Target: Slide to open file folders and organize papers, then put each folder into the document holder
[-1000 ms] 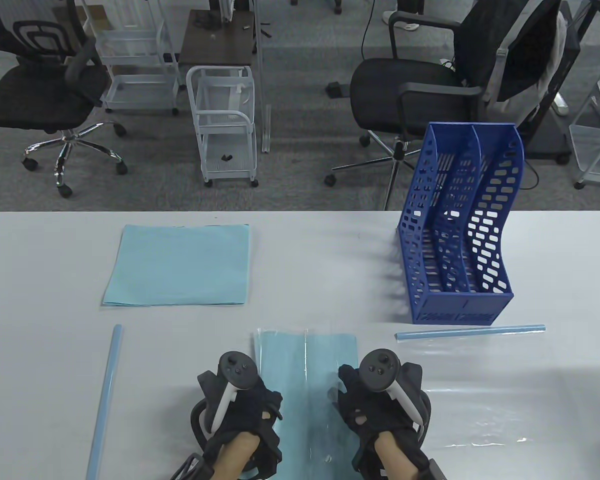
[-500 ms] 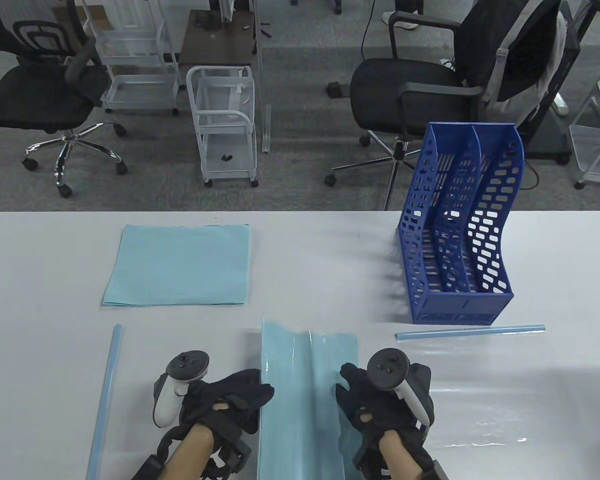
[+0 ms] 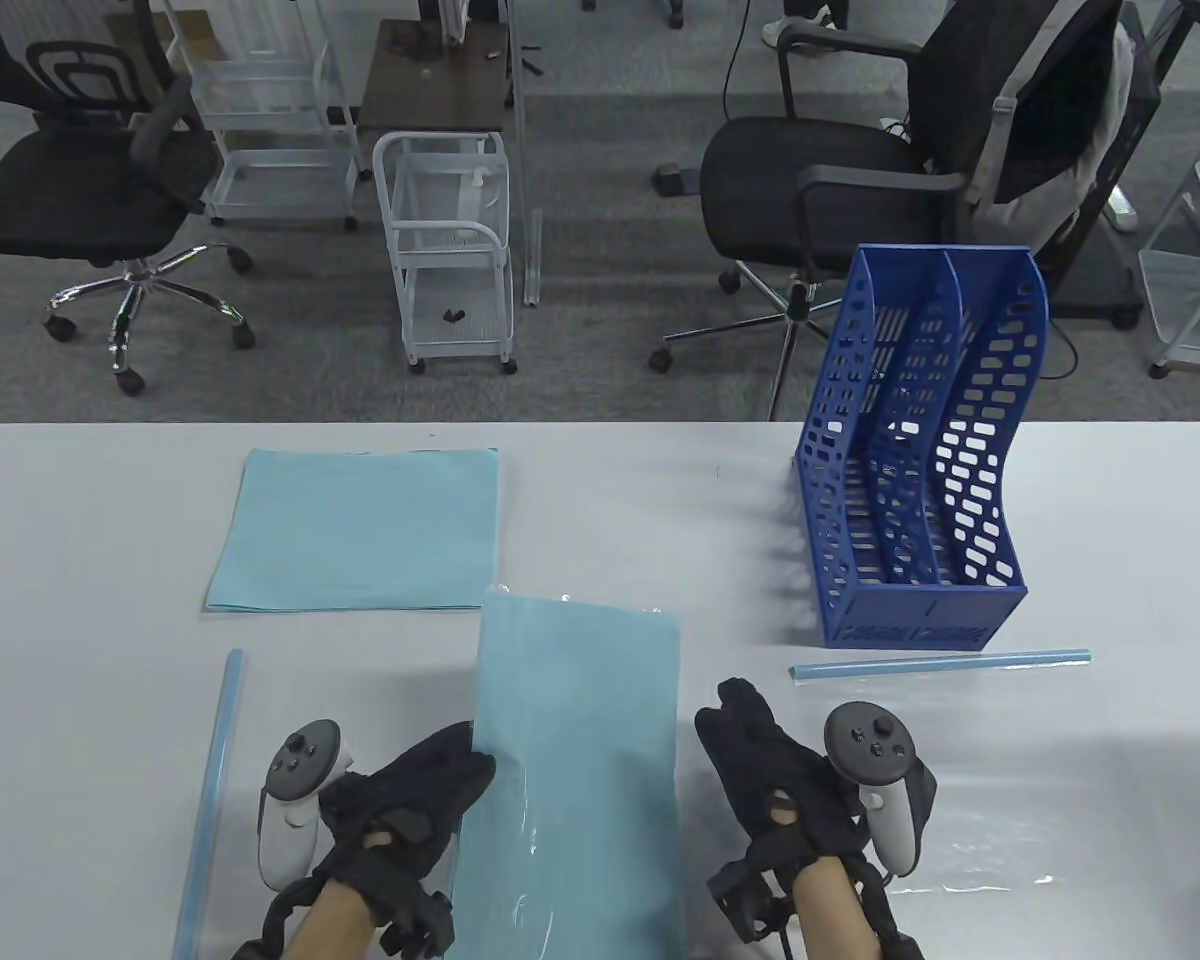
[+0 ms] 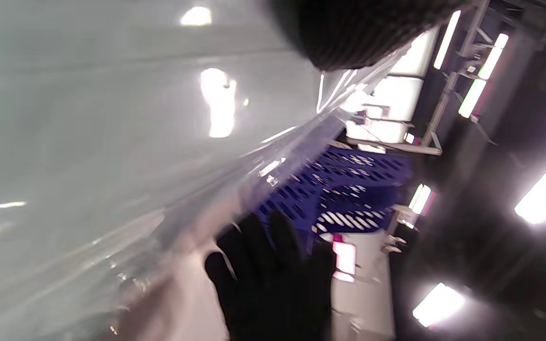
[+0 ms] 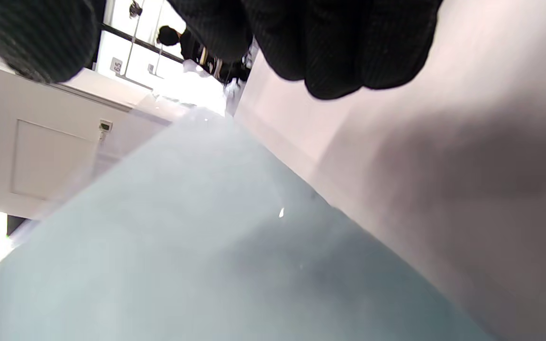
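Left hand (image 3: 415, 800) grips the left edge of the clear plastic folder holding light-blue paper (image 3: 575, 760), fingers curled onto it. Right hand (image 3: 775, 790) lies just right of the folder, fingers loosely extended, holding nothing; contact with the edge cannot be told. Folder sits at the near centre of the white table (image 3: 660, 520). Blue perforated plastic document holder (image 3: 915, 450) stands far right. Loose light-blue paper stack (image 3: 355, 530) lies far left. Pale-blue slide bars: one near left (image 3: 210, 790), one before the holder (image 3: 940, 665).
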Motion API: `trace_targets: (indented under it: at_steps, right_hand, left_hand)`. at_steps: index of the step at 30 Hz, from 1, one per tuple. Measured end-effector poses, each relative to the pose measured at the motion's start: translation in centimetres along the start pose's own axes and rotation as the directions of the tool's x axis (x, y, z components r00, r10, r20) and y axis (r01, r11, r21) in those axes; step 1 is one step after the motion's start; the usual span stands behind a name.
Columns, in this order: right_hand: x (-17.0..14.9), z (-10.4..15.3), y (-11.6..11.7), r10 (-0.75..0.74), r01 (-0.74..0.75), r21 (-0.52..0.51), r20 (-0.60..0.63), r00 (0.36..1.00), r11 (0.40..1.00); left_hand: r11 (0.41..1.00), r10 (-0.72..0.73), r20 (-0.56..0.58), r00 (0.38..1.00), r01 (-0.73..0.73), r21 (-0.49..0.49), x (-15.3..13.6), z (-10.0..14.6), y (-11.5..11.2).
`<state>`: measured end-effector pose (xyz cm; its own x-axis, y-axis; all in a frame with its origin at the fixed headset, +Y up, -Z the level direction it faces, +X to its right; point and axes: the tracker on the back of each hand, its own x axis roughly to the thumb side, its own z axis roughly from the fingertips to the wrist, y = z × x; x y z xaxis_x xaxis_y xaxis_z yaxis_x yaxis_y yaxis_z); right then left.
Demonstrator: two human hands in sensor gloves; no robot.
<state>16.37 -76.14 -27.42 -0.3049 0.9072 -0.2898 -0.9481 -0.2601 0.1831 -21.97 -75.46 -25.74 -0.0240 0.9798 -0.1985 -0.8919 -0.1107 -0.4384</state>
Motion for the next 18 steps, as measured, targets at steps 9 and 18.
trace_targets:
  at_steps: [9,18]
  right_hand:
    - [-0.1,-1.1,1.8,-0.184,0.158,0.301,0.06,0.981,0.94]
    - [1.7,-0.3,1.3,-0.335,0.244,0.306,0.292,0.896,0.92]
  left_hand:
    - [0.975,-0.012,0.309,0.951,0.079,-0.207,4.0,1.6,-1.2]
    - [0.965,-0.011,0.375,0.927,0.109,-0.24,4.4,1.8,-1.4]
